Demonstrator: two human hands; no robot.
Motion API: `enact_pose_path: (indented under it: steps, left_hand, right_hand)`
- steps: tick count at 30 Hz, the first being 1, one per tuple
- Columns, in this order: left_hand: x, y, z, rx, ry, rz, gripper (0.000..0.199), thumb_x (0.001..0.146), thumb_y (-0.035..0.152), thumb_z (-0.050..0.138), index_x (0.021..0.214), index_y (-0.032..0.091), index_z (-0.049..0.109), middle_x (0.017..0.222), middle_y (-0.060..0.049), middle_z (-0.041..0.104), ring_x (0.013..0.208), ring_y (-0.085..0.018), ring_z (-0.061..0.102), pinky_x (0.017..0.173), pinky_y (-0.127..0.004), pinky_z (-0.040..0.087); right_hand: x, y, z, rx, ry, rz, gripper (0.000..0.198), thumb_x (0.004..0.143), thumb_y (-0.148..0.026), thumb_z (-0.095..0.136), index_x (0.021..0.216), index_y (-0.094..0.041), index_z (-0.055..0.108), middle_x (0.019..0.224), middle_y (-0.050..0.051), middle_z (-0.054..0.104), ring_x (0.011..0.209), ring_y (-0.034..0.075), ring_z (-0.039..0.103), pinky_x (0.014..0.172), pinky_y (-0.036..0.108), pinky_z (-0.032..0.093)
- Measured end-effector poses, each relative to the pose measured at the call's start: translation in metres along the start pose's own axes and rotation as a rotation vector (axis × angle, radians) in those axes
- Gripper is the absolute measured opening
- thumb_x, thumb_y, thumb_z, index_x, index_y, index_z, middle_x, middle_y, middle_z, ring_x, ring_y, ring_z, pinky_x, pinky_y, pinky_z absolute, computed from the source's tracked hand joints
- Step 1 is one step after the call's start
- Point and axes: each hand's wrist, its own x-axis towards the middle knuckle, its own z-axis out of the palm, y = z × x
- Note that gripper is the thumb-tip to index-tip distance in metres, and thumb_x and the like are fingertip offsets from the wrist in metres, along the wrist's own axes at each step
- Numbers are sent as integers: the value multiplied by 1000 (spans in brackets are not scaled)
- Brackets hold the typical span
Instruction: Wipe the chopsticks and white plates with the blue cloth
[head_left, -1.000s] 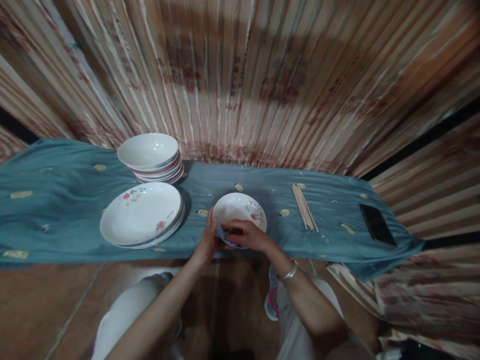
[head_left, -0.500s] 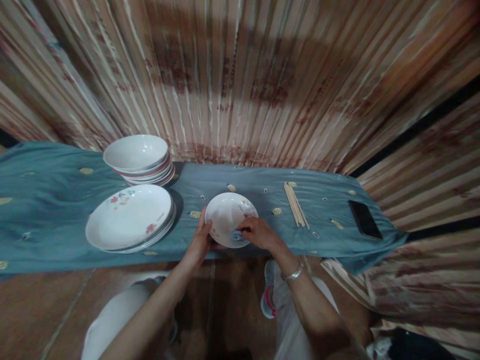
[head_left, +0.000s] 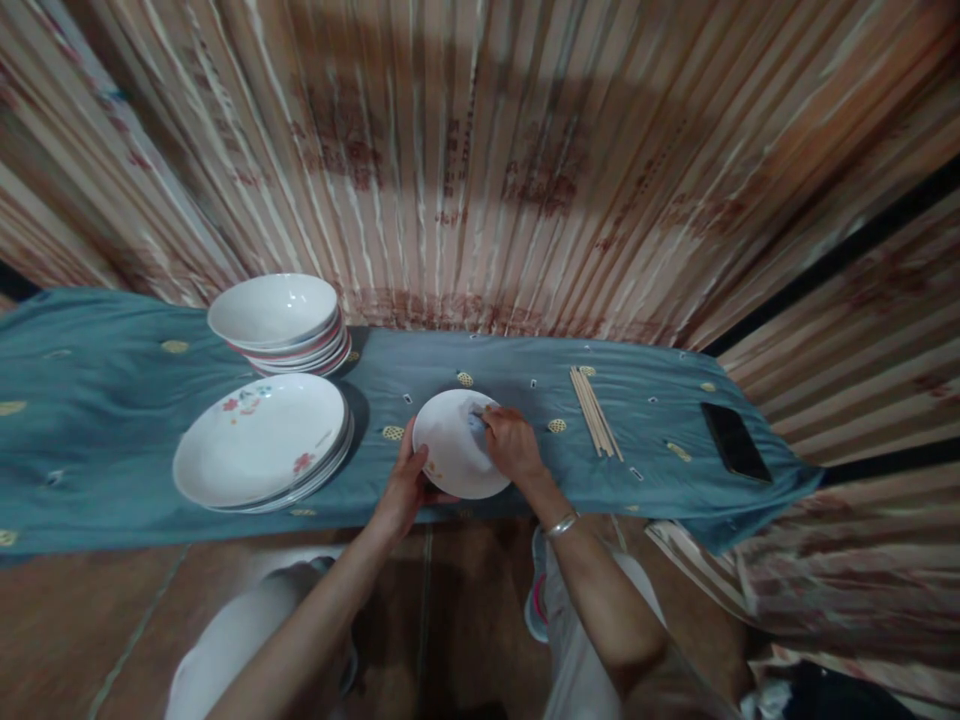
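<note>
A white plate (head_left: 452, 458) with small floral decoration is held at the near side of the table, tilted a little. My left hand (head_left: 407, 488) grips its left rim, thumb on top and fingers underneath. Over the plate's right side, my right hand (head_left: 513, 446) is closed on a small light blue cloth (head_left: 475, 418), which is pressed to the plate's upper inside surface. Part of the cloth is hidden by the fingers, and the hand covers the plate's right-hand flowers.
Left of the hands are a stack of large oval plates (head_left: 262, 450) and, behind it, a stack of bowls (head_left: 274, 315). Several chopsticks (head_left: 596, 412) and a black phone (head_left: 735, 442) lie to the right on the blue tablecloth (head_left: 397, 365). A pleated curtain (head_left: 480, 170) hangs behind.
My right hand has moved the cloth from the plate's lower middle up toward its far rim. The left hand keeps its grip on the plate's left rim.
</note>
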Motion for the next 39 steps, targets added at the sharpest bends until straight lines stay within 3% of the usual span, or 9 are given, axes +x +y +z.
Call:
enact_pose_path:
  steps: [13, 23, 31, 39]
  left_hand:
    - [-2, 0, 0, -44, -6, -18, 78, 75, 42, 67, 142, 44, 27, 133, -4, 51, 98, -23, 60, 62, -34, 60]
    - [-1, -1, -2, -26, -6, -9, 75, 76, 41, 67, 141, 43, 29, 135, -4, 50, 98, -23, 61, 61, -33, 60]
    - [0, -1, -2, -27, -29, -10, 76, 78, 41, 65, 143, 42, 25, 131, -5, 54, 94, -23, 63, 58, -31, 59]
    - [-1, -1, 0, -44, 9, -7, 76, 78, 39, 67, 143, 43, 27, 138, -4, 50, 96, -23, 64, 60, -30, 59]
  right_hand:
    - [13, -8, 14, 100, 64, 20, 29, 86, -11, 45, 104, -22, 65, 110, 8, 67, 106, 21, 60, 98, 35, 44]
    - [15, -23, 12, 163, -7, -54, 38, 88, -17, 44, 123, -11, 58, 128, 15, 56, 122, 23, 48, 109, 37, 35]
    - [14, -29, 26, 261, 7, -117, 39, 86, -16, 47, 124, -11, 58, 130, 16, 52, 123, 27, 46, 109, 42, 34]
    - [10, -38, 29, 485, -60, -247, 33, 86, -14, 48, 114, -17, 64, 127, 11, 56, 122, 21, 48, 108, 40, 35]
